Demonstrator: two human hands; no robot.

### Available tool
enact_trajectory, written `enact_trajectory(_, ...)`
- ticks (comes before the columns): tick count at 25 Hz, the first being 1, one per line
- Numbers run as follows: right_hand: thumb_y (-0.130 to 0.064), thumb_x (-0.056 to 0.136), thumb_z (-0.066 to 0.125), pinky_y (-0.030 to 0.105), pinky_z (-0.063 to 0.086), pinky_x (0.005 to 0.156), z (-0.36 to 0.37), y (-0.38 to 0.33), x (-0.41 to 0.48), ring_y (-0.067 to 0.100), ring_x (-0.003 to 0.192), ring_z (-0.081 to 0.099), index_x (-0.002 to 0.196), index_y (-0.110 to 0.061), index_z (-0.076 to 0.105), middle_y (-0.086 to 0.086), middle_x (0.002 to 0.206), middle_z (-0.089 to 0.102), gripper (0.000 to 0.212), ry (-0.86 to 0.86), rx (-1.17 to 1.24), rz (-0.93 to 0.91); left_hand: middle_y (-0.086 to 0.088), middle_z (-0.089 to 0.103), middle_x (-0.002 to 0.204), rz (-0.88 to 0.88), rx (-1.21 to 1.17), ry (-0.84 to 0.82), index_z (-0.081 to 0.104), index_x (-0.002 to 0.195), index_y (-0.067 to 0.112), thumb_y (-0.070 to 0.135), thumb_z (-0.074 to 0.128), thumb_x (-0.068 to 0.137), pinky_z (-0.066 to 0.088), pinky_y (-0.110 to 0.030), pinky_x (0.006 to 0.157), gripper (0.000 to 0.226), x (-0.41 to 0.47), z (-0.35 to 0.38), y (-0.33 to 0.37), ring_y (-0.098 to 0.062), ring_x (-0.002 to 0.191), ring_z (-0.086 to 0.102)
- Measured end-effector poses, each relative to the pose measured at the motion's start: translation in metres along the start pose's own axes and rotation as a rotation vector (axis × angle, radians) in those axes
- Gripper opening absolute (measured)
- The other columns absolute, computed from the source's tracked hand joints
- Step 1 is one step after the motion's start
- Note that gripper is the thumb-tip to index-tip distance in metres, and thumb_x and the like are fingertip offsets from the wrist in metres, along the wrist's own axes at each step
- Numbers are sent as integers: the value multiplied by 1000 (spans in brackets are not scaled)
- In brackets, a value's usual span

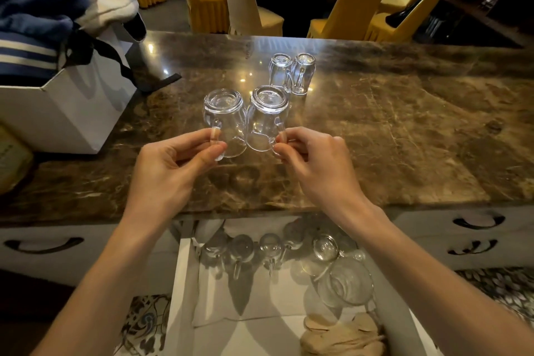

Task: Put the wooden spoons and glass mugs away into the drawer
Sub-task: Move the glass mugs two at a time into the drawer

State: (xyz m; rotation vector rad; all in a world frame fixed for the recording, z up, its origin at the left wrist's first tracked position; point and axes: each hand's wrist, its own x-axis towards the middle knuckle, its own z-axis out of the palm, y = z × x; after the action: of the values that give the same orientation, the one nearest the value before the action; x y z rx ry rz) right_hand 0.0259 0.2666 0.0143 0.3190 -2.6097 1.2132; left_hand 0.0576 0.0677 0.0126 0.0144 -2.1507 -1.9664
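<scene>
Now we pinch two mug handles, one in each of our hands.

Our left hand [170, 165] pinches the handle of the left mug [224, 115] between thumb and fingers, and our right hand [318, 165] pinches the handle of the right mug [267, 117]. Both mugs stand upside down, side by side on the desk [404, 124], with two far mugs [281, 72] inverted behind them. Below, the drawer [185, 298] stands open with stored mugs [270, 246] inside.

The person is showing only bare parts, the left forearm [109, 269] and right forearm [419, 269] lying uncovered down to slim wrists, while the left hand [170, 170] and right hand [318, 165] are showing long fingers, with knuckles standing out on the right one's back
</scene>
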Motion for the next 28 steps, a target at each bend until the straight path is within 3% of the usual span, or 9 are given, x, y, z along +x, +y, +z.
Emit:
enact_trajectory(10,-21,87,67,31,58,68,-1,-17,-77,5,74,69,94,-14,71,-6,82,74,11,-35,32,-53,7,75,91,-39,31,-43,71,103,19,17,73,71,55,-17,75,32,-71,-23,-1,-9,89,71)
enact_trajectory(15,-24,88,66,37,56,62,4,-18,-118,11,66,68,92,-15,70,-4,74,72,11,-85,24,-72,7,75,90,-88,17,-40,70,100,22,15,72,67,54,-15,75,34,-109,-29,-9,-9,88,71)
enact_trajectory(28,-23,88,66,34,53,57,25,-11,-179,11,60,65,86,-15,67,-5,70,70,9,-189,4,-61,9,75,86,-233,18,-41,70,101,16,12,71,65,51,-9,73,37,-165,-41,-35,-5,84,71)
